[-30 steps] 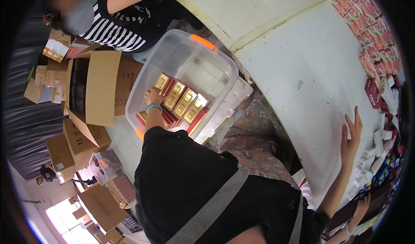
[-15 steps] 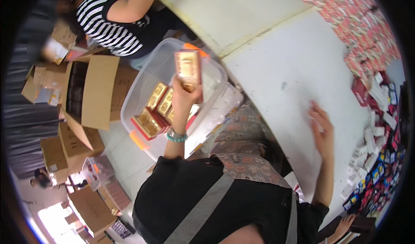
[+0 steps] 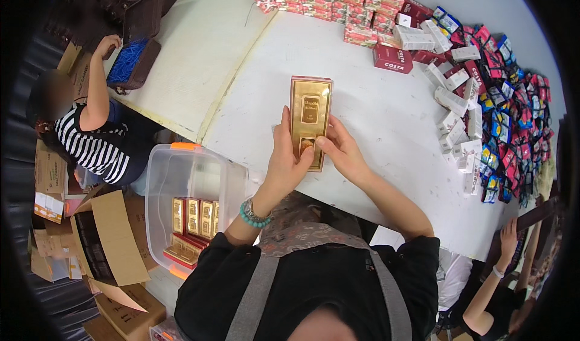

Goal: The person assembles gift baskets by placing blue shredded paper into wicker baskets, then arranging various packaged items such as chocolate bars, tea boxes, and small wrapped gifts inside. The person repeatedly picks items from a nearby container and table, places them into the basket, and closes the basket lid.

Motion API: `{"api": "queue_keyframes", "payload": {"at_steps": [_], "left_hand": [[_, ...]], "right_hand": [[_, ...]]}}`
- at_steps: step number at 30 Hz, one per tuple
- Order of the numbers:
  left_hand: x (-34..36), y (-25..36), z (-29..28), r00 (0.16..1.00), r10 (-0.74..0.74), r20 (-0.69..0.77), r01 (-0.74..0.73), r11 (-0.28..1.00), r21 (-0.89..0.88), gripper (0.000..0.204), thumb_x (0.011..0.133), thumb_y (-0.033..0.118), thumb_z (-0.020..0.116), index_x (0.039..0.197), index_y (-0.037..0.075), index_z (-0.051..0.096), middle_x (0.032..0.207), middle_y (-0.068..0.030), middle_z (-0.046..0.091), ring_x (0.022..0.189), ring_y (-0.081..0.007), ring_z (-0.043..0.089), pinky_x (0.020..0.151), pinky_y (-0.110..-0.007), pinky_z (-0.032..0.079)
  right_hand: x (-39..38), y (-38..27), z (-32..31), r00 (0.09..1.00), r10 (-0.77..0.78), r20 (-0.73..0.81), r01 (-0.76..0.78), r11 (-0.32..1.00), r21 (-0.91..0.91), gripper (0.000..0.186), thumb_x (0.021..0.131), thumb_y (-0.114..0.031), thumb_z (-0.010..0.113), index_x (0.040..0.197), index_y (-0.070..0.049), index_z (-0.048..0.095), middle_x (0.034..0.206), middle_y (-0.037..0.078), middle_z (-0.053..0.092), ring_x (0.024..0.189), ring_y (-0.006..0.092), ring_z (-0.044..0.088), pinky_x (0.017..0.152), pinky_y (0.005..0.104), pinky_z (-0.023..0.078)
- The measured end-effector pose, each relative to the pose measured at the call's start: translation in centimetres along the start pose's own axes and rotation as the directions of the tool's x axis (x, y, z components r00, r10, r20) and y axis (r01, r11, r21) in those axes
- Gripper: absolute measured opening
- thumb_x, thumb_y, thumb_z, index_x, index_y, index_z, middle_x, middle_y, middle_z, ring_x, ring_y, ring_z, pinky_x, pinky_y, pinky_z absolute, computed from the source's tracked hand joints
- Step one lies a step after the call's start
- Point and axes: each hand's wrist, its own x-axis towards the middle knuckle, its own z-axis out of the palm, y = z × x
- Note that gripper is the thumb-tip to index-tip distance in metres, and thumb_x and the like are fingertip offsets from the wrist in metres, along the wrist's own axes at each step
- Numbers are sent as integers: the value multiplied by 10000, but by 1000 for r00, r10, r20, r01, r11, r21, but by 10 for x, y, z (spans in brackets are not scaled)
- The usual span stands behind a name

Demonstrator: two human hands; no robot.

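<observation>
Head view: left hand (image 3: pixel 286 157) and right hand (image 3: pixel 347 155) grip gold box (image 3: pixel 311 123); bin (image 3: pixel 159 205) beside table (image 3: pixel 393 135).

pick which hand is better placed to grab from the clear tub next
Probably the left hand: the clear tub holding the gold boxes stands on that side; the right hand is farther away. Both are on the held box, so the left would need to let go first.

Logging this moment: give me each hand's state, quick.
Left hand: closed, holding the gold-and-red box, thumb on its front.
Right hand: closed, holding the same box from its right side.
</observation>
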Motion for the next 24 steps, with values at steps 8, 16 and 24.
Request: {"api": "queue_keyframes", "payload": {"at_steps": [8, 16, 24], "left_hand": [[8, -44, 27, 987, 37, 155, -4, 978, -211, 658, 932, 185, 484, 1456, -23, 145, 1292, -167, 431, 1166, -239, 446, 992, -335, 363], [15, -40, 33, 997, -68, 32, 73, 967, -243, 485, 948, 163, 441, 1393, -5, 344, 1217, -166, 549, 1063, -206, 553, 940, -311, 425], [15, -42, 29, 998, -53, 23, 55, 994, -96, 479, 941, 177, 462, 1388, 33, 364, 1135, -157, 586, 883, -208, 602, 806, -314, 479]], "right_hand": [[-5, 42, -22, 980, -15, -197, 7, 999, -38, 561, 920, -155, 554, 1354, 54, 267, 1204, 172, 548, 1066, 181, 554, 908, 319, 447], [0, 48, -25, 960, -105, -259, 104, 994, -17, 489, 914, -137, 550, 1311, 35, 322, 1174, 165, 560, 1064, 188, 556, 894, 321, 453], [1, 40, -23, 970, -21, -242, 15, 1000, -27, 468, 907, -105, 544, 1300, 33, 330, 1144, 156, 575, 1038, 176, 560, 885, 307, 450]]}}
